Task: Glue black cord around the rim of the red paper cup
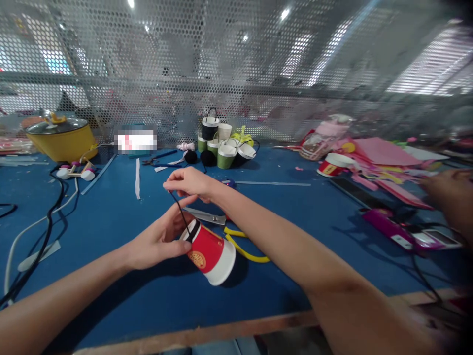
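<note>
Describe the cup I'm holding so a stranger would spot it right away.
Look at the near part of the blue tabletop. There your left hand holds a tilted red-and-white paper cup, a black cord running from it to your right hand. Unlike the similar cup by the pink sheets, this one is in hand.

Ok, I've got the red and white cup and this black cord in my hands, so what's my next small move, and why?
I'd probably bend the black cord across the red cup's upper end: the left hand steadies the cup beside the cord's lower end, the right hand pinches its upper part, and a black cup behind carries an arched loop.
</note>
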`<state>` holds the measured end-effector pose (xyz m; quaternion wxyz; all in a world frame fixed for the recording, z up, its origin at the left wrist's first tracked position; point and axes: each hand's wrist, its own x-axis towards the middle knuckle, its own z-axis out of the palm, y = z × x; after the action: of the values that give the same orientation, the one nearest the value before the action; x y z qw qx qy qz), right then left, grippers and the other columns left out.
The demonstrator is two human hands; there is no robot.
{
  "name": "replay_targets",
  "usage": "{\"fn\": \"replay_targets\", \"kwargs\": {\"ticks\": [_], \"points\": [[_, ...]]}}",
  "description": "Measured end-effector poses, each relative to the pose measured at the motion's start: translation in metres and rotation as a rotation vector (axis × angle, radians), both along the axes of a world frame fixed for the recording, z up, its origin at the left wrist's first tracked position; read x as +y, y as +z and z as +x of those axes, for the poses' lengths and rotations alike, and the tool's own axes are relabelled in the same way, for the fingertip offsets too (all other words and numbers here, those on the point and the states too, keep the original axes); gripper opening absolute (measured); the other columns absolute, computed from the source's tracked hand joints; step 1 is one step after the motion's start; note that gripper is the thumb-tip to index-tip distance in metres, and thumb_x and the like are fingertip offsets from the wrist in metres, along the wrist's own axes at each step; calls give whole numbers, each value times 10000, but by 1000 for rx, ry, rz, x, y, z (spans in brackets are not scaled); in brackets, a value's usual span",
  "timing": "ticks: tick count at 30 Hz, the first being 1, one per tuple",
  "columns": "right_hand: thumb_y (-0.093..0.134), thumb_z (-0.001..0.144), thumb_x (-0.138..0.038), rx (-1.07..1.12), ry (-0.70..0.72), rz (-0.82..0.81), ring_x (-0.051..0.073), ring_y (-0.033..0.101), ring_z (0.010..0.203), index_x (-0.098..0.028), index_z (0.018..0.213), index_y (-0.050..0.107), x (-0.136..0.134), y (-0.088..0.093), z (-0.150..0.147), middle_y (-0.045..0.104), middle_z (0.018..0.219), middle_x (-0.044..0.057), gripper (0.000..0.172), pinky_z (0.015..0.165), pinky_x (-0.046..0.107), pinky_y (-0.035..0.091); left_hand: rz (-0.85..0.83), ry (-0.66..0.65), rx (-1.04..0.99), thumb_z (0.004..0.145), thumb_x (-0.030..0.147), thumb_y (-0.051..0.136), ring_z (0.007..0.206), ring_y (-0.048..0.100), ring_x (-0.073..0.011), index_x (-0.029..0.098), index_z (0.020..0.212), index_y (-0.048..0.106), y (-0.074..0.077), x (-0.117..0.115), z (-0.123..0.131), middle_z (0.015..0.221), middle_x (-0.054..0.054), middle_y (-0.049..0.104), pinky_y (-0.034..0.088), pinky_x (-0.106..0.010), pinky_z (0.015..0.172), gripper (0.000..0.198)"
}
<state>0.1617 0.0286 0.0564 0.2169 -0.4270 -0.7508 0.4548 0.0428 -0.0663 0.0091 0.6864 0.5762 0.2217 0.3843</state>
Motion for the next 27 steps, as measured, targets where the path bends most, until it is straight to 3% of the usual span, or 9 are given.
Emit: {"fn": "replay_targets", "kwargs": {"ticks": [3,8,13,16,19,23,27], "points": [[549,840,-255,-81,-44,11,52,393,370,-157,636,545,9,-9,13,513,488,-50,226,371,187,300,12,25,-32,755,216,664,1059,516,-220,328,1412,179,0,-1,0,1135,-65,530,378,-367,917,825],[452,874,-222,-204,-353,221,52,429,404,-181,621,473,23,-5,78,526,534,-29,257,391,181,318,40,156,-98,755,228,675,979,546,-196,390,1422,27,-3,0,-2,1051,-39,560,442,-326,828,944],[683,612,-151,-395,-410,299,85,370,380,-219,411,411,26,-20,125,352,353,-61,345,383,232,255,60,233,-62,757,221,672,966,544,-182,394,1422,33,-7,1,-3,1054,-37,563,454,-296,792,938],[698,503,-76,-416,-428,292,112,426,436,-232,387,371,22,-38,128,356,375,-56,380,424,247,284,58,246,-36,761,225,668,966,545,-184,379,1426,53,-9,2,-3,1065,-43,563,453,-305,806,919],[671,521,-82,-371,-484,268,135,482,512,-226,469,421,20,-46,125,436,448,-37,293,470,251,323,55,259,-22,755,226,673,955,546,-183,371,1428,65,-10,3,-4,1055,-41,564,450,-316,815,918],[622,593,-106,-254,-517,133,127,490,471,-204,669,505,15,-42,123,502,489,-44,171,454,249,356,46,254,-15,759,217,667,954,547,-183,378,1426,20,-10,5,-4,1049,-41,561,445,-325,816,944],[580,662,-106,-83,-443,-19,91,484,464,-176,669,521,3,-27,120,516,507,-38,93,455,223,395,37,258,-25,751,209,669,945,548,-185,378,1425,-13,-10,7,-3,1027,-37,566,445,-332,810,974]]}}
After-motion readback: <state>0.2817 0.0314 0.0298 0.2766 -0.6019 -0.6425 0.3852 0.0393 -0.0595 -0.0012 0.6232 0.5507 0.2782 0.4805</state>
